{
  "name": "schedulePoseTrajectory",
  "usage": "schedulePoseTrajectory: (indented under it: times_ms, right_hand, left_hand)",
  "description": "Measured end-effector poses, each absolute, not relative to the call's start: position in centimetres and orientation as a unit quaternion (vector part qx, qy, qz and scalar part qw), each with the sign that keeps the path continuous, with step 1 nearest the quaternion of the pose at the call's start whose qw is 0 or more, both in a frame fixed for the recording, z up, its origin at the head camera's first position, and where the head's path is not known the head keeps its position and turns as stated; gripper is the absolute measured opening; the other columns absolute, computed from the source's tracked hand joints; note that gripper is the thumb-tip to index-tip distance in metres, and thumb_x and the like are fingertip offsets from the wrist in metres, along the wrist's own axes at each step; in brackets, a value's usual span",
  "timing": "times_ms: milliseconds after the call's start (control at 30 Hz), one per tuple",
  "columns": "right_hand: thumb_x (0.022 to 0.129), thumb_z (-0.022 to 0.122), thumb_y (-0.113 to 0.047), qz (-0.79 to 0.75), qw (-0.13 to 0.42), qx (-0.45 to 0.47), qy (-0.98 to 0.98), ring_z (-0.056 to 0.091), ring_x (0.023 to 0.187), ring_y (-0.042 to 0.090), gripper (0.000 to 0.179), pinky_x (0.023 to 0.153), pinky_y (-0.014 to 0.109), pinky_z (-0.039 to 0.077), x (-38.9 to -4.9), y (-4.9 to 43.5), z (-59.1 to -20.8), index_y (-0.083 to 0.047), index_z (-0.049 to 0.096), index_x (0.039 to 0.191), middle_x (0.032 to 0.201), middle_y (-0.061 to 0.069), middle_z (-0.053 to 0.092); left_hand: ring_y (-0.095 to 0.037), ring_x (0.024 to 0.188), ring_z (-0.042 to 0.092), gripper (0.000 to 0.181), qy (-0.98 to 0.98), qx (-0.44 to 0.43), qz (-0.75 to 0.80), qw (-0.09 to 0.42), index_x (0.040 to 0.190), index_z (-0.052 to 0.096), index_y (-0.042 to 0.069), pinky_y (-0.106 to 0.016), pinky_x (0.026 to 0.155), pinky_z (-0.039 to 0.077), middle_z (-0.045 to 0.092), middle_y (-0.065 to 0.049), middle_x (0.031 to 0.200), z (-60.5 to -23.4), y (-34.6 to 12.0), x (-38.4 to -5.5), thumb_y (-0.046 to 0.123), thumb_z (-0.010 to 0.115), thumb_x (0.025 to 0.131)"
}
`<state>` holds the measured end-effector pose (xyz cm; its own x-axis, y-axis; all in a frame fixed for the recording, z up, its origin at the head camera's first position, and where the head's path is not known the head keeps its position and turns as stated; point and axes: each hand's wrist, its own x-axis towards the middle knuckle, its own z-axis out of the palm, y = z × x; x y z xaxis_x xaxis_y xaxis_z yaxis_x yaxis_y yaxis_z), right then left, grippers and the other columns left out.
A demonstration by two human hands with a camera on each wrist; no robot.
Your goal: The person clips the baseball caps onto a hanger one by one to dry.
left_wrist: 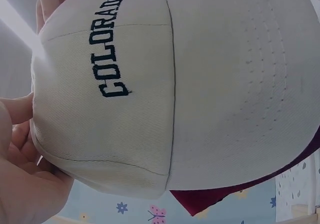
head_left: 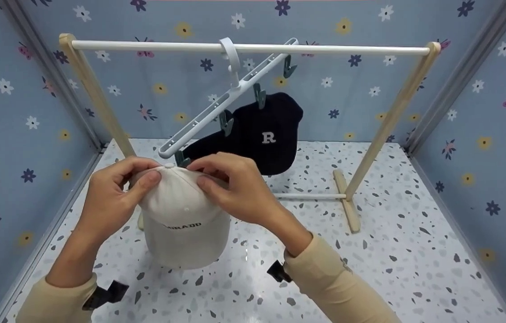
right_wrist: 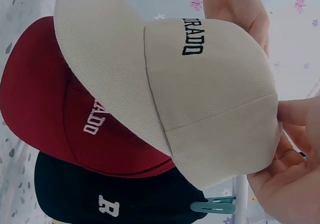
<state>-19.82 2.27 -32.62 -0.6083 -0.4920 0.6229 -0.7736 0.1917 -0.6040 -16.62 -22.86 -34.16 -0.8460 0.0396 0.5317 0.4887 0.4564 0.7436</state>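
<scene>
A cream baseball cap (head_left: 185,244) with dark COLORADO lettering is between both hands, brim downward. My left hand (head_left: 109,199) pinches the left side of its crown between thumb and fingers. On the other side, my right hand (head_left: 241,190) pinches the crown, its fingertips close beside a green clip (head_left: 182,159) at the hanger's near end. The white hanger (head_left: 199,125) slants over the cap. Behind it, a black cap (head_left: 282,154) with a white R hangs by its clips. A dark red cap (right_wrist: 37,92) shows between the two in the right wrist view; the head view hides it.
A white rod (head_left: 154,45) on wooden side posts (head_left: 387,125) carries the hanger. Another green clip (head_left: 288,67) hangs at the hanger's far end. Flowered blue panels (head_left: 468,148) enclose the speckled floor (head_left: 396,251) on three sides.
</scene>
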Motion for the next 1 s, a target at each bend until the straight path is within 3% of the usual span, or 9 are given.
schedulePoseTrajectory:
  times_ms: [267,633,1000]
  right_hand:
    - [0.098,0.071,0.003,0.487,0.139,0.402,-0.763,0.067,0.085,0.007,0.018,0.077,0.025,0.06,-19.39,2.9,-32.13,-0.005,0.079,0.112,0.102,0.002,0.077]
    - [0.098,0.072,0.001,0.485,0.144,0.406,-0.761,0.068,0.09,0.007,0.019,0.081,0.024,0.06,-19.73,2.33,-32.46,-0.006,0.08,0.113,0.105,0.003,0.077]
    - [0.098,0.072,0.002,0.489,0.141,0.406,-0.759,0.067,0.085,0.007,0.018,0.078,0.025,0.06,-19.16,2.82,-31.72,-0.006,0.08,0.111,0.103,0.002,0.077]
  left_hand:
    - [-0.015,0.078,0.061,0.011,-0.823,-0.157,-0.5,0.217,0.107,0.08,0.007,-0.018,0.067,0.05,0.074,0.004,0.098,-33.79,-22.25,-16.45,0.001,0.075,0.098]
    - [-0.011,0.078,0.065,0.01,-0.827,-0.164,-0.471,0.26,0.105,0.082,0.011,-0.015,0.072,0.05,0.076,0.0,0.097,-33.91,-22.45,-16.67,0.006,0.078,0.097]
    - [-0.015,0.075,0.062,0.012,-0.815,-0.154,-0.507,0.233,0.105,0.081,0.01,-0.018,0.065,0.051,0.074,0.006,0.094,-33.42,-22.03,-15.97,0.002,0.077,0.097]
